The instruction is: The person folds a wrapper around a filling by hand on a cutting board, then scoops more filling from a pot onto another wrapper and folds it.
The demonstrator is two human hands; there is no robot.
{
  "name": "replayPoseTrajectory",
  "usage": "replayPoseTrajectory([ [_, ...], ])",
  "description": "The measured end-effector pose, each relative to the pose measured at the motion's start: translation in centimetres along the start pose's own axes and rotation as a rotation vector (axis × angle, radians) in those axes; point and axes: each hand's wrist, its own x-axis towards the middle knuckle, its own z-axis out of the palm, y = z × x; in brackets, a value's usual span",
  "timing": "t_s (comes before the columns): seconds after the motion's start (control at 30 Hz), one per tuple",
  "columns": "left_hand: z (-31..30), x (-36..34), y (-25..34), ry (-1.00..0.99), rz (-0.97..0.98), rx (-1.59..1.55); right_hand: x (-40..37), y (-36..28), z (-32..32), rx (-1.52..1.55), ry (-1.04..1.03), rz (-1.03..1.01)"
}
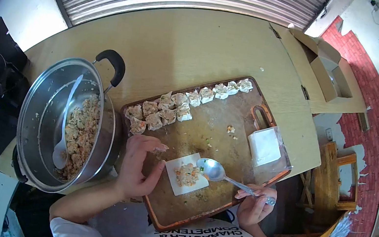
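A square white dumpling wrapper (194,189) lies on the brown board (225,144) with a mound of minced filling (186,174) on it. My right hand (254,207) is closed around the handle of a metal spoon (213,170), whose bowl is at the wrapper's right edge. Beside the wrapper's left edge is my left hand (139,170), with thumb and fingers apart and nothing held. Several filled, open-topped dumplings (206,95) line the board's far edge, bunched in more rows at the left. A stack of wrappers (265,147) sits near the board's handle cutout.
Left of the board stands a large metal pot (35,109) containing minced filling (84,126) and a white ladle (66,121). Its black handle (114,67) sticks out toward the board. An open cardboard box (328,73) is at the far right of the table (202,36).
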Motion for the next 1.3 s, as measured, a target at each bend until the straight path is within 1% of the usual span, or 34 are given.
replayPoseTrajectory([
  [0.07,0.1,-0.7,-0.2,-0.004,0.0,-0.008,-0.4,0.1,-0.6,0.008,0.002,0.019],
  [0.13,0.1,-0.6,-1.0,0.059,-0.001,-0.008,0.0,0.7,-0.5,0.022,-0.029,-0.079],
  [0.2,0.2,-0.4,-1.3,0.075,-0.014,-0.048,0.0,0.7,-0.4,0.03,-0.034,-0.079],
  [0.27,0.4,-0.2,-1.4,0.142,0.073,-0.082,0.4,0.1,-0.1,-0.041,-0.082,-0.05],
  [0.3,0.3,-0.1,-1.4,0.144,0.108,-0.077,0.7,-0.3,0.4,-0.064,-0.095,-0.029],
  [0.4,0.3,0.0,-1.7,0.153,0.144,-0.151,0.9,-0.1,0.3,-0.222,-0.21,-0.087],
  [0.43,0.0,0.2,-1.6,0.148,0.154,-0.151,0.6,0.2,0.1,-0.223,-0.201,-0.095],
  [0.5,-0.6,0.7,-1.3,0.075,0.369,0.038,0.2,1.0,-0.5,-0.224,-0.251,-0.234],
  [0.63,-1.0,0.7,-1.0,0.025,0.443,0.098,0.2,1.1,-0.9,-0.238,-0.266,-0.243],
  [0.7,-1.0,0.6,-1.0,-0.016,0.47,0.109,0.4,1.0,-1.1,-0.254,-0.361,-0.304],
  [0.73,-1.0,0.5,-1.0,-0.02,0.473,0.108,0.3,1.2,-1.3,-0.255,-0.356,-0.304],
  [0.8,-1.1,0.5,-1.0,-0.031,0.456,0.112,0.1,1.7,-1.6,-0.249,-0.361,-0.376],
  [0.83,-1.1,0.5,-1.0,-0.033,0.459,0.11,-0.3,1.6,-1.3,-0.251,-0.359,-0.378],
  [0.9,-1.1,0.5,-1.0,-0.018,0.426,0.122,-0.9,1.6,-0.5,-0.243,-0.184,-0.286],
  [0.93,-1.1,0.4,-1.0,-0.018,0.421,0.123,-1.0,1.4,-0.3,-0.24,-0.187,-0.282],
  [1.0,-1.0,0.5,-1.0,-0.028,0.442,0.146,-0.8,1.0,-0.2,-0.17,-0.103,-0.197],
  [1.17,-0.4,0.3,-0.9,-0.019,0.442,0.136,-0.7,1.0,-0.7,-0.127,-0.124,-0.209],
  [1.3,-0.4,0.7,-0.4,-0.034,0.458,0.134,-0.2,-0.2,-0.3,-0.13,-0.194,-0.194],
])
